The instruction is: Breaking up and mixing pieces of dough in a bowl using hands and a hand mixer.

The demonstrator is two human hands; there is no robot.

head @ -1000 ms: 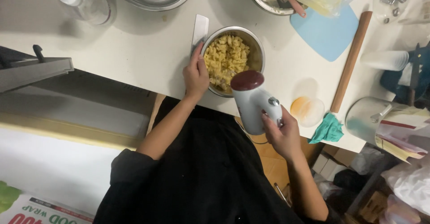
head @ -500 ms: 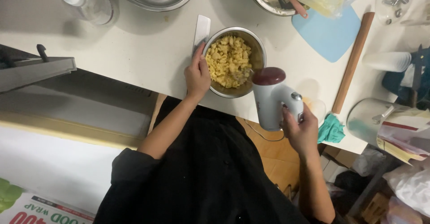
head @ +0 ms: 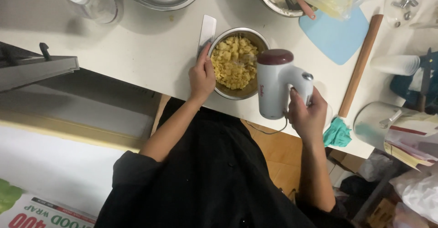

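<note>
The counter carries everything. Your left hand grips the rim of the bowl, fingers curled over it, steadying it. Your right hand wraps 1 mixer by its handle, fingers closed, holding it over the yellow crumbs.

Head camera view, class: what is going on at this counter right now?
A person in black stands at a white counter. Their left hand grips the rim of a small steel bowl of yellow crumbly chunks. Their right hand holds a white hand mixer over the bowl's right edge. A wooden rolling pin and blue mat lie alongside.
</note>
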